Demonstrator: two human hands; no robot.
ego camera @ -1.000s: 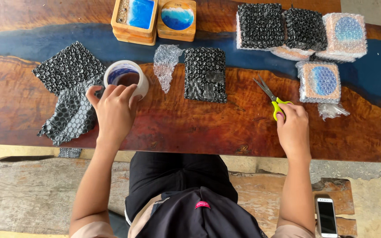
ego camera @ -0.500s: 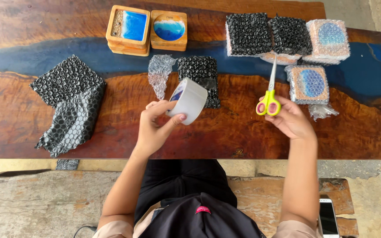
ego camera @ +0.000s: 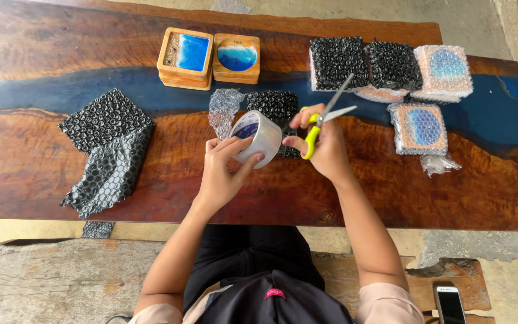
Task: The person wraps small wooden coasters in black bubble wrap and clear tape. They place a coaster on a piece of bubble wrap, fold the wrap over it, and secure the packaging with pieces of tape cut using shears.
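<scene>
1. Head view, centre of the frame: a roll of clear packing tape (ego camera: 258,138) is gripped by the left hand (ego camera: 223,171), fingers curled round its rim, above the wooden table (ego camera: 391,192).
2. Just right of it, yellow-handled scissors (ego camera: 325,117) are held by the right hand (ego camera: 325,147), fingers through the loops, blades parted.
3. Black bubble wrap sheets (ego camera: 108,150) are seen at left, wrapped coasters (ego camera: 419,127) at upper right.

We wear a pale pink short-sleeved top, black trousers and a dark cap with a small pink mark; our hands (ego camera: 223,174) are bare.
</scene>
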